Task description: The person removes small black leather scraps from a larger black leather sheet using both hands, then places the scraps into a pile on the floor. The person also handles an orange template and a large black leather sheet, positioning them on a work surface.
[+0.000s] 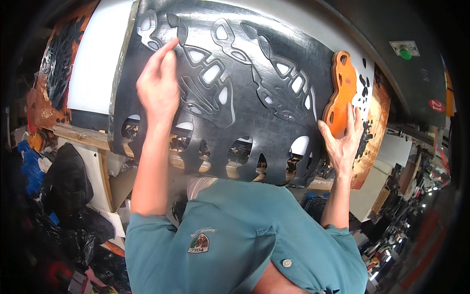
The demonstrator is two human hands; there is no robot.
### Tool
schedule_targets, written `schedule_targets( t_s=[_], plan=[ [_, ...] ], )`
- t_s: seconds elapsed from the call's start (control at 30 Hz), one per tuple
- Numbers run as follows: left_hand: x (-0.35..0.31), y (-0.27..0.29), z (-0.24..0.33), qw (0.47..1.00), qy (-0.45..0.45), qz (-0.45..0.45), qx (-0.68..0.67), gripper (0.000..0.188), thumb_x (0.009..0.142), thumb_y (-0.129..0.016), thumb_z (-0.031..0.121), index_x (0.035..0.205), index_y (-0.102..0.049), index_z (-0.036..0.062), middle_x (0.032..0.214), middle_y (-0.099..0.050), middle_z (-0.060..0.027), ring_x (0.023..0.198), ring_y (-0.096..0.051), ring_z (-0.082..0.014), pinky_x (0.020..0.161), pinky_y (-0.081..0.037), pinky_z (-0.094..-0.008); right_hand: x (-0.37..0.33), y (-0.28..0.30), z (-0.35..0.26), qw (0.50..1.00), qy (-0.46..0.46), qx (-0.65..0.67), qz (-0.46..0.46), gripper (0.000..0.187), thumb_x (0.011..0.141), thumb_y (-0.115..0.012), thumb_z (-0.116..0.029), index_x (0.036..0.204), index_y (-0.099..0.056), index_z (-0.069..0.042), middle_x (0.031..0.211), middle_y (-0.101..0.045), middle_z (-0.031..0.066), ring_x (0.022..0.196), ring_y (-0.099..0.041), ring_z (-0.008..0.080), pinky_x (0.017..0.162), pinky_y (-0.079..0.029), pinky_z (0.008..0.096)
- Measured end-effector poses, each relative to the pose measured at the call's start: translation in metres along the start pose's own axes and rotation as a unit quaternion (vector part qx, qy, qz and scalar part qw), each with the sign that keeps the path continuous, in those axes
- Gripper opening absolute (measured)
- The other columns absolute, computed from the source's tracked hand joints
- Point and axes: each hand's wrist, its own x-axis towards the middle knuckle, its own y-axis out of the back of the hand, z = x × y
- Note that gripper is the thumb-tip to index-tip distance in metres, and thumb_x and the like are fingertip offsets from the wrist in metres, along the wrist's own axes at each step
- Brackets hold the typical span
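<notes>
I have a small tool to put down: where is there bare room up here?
The white panel, between the black sheet and the far-left scraps, looks bare. So does the sheet's upper right, between its holes and the orange plate. Crowded: the scrap-strewn strip right of the plate.

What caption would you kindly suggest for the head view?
Left hand over a black cut-out sheet, right hand at the near end of a wavy orange piece.

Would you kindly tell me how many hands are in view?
2: the left hand over the black sheet, the right hand touching the orange piece at its near end.
</notes>
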Motion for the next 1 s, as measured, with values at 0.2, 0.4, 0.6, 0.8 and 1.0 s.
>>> schedule_targets(
  t_s=[0.2, 0.4, 0.6, 0.8, 1.0],
  plan=[
    [-0.083, 0.047, 0.028, 0.986, 0.160, -0.018, -0.041, 0.039, 0.114, -0.048, 0.013, 0.144, -0.054, -0.0098, 0.147, -0.060, -0.0218, 0.139, -0.057, -0.0294, 0.120, -0.045, -0.0418, 0.026, -0.038, -0.114, 0.879, 0.370, 0.279, -0.115, 0.077, 0.077, -0.091, -0.039, 0.138, -0.062, -0.002, 0.137, -0.061, 0.0192, 0.129, -0.058, 0.0429, 0.109, -0.049, 0.0533],
    [-0.111, 0.047, 0.031, 0.976, 0.178, 0.001, -0.126, 0.036, 0.112, -0.049, 0.007, 0.143, -0.056, -0.0085, 0.144, -0.062, -0.0206, 0.135, -0.060, -0.0272, 0.116, -0.049, -0.0381, 0.033, -0.083, -0.154, 0.856, 0.463, 0.209, -0.098, 0.058, 0.082, -0.087, -0.036, 0.127, -0.067, -0.004, 0.139, -0.059, 0.0196, 0.135, -0.055, 0.0393, 0.106, -0.049, 0.0526],
    [-0.114, 0.045, 0.044, 0.956, 0.224, -0.010, -0.189, 0.034, 0.113, -0.048, 0.010, 0.140, -0.055, -0.0085, 0.138, -0.063, -0.0236, 0.124, -0.067, -0.0308, 0.108, -0.056, -0.0386, 0.045, -0.084, -0.161, 0.837, 0.382, 0.390, -0.039, 0.006, 0.096, -0.070, -0.002, 0.100, -0.072, 0.002, 0.096, -0.074, 0.0130, 0.089, -0.074, 0.0300, 0.083, -0.058, 0.0378],
    [-0.097, 0.016, 0.042, 0.969, 0.161, -0.032, -0.183, 0.031, 0.106, -0.066, 0.010, 0.130, -0.055, -0.0055, 0.124, -0.067, -0.0155, 0.111, -0.067, -0.0200, 0.097, -0.055, -0.0319, 0.036, -0.067, -0.183, 0.773, 0.118, 0.589, -0.204, 0.024, 0.109, -0.059, -0.013, 0.097, -0.068, 0.005, 0.077, -0.063, 0.0058, 0.069, -0.058, 0.0133, 0.063, -0.048, 0.0310],
    [-0.071, 0.002, 0.034, 0.992, 0.064, -0.108, -0.002, 0.050, 0.096, -0.080, 0.039, 0.114, -0.056, -0.0015, 0.089, -0.072, -0.0121, 0.081, -0.070, -0.0165, 0.074, -0.057, -0.0342, 0.030, -0.055, -0.198, 0.711, 0.043, 0.649, -0.267, 0.028, 0.111, -0.059, -0.023, 0.117, -0.071, 0.001, 0.076, -0.059, -0.0026, 0.070, -0.055, 0.0079, 0.064, -0.047, 0.0258]
  ],
)
